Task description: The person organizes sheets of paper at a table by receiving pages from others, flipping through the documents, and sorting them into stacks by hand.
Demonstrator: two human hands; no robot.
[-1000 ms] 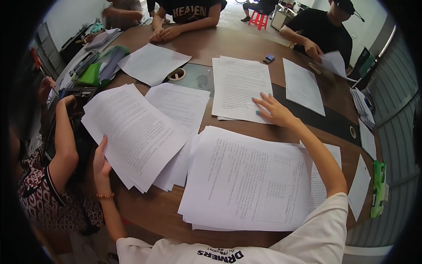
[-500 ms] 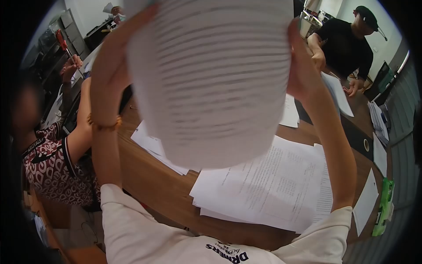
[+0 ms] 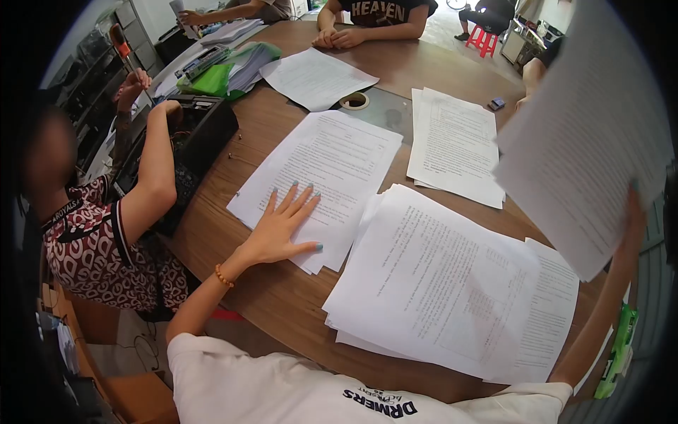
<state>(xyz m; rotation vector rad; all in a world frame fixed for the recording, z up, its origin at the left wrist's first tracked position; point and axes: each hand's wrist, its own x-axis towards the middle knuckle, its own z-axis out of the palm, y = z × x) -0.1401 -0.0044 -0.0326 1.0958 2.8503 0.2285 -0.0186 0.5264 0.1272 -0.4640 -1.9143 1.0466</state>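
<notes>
My left hand (image 3: 279, 230) lies flat with fingers spread on a stack of printed sheets (image 3: 339, 152) at the table's middle. Raised at the right, my right hand (image 3: 631, 215) grips the lower edge of a bundle of printed paper (image 3: 586, 134), tilted upright above the table. Part of that hand is hidden behind the paper. Between my arms, near the front edge, rests a wider pile of printed pages (image 3: 438, 283), its sheets slightly fanned. Another few sheets (image 3: 455, 138) lie beyond it.
A roll of tape (image 3: 354, 101) sits by a far sheet (image 3: 318, 74). At left, a person holds a screwdriver (image 3: 121, 44) over an opened black device (image 3: 205, 134). Across the table are another person's hands (image 3: 339, 37). A green packet (image 3: 618, 353) lies at right.
Both hands held the paper bundle up in front of me. The left hand has let go and come down onto the middle stack; the right hand has carried the bundle to the right.
</notes>
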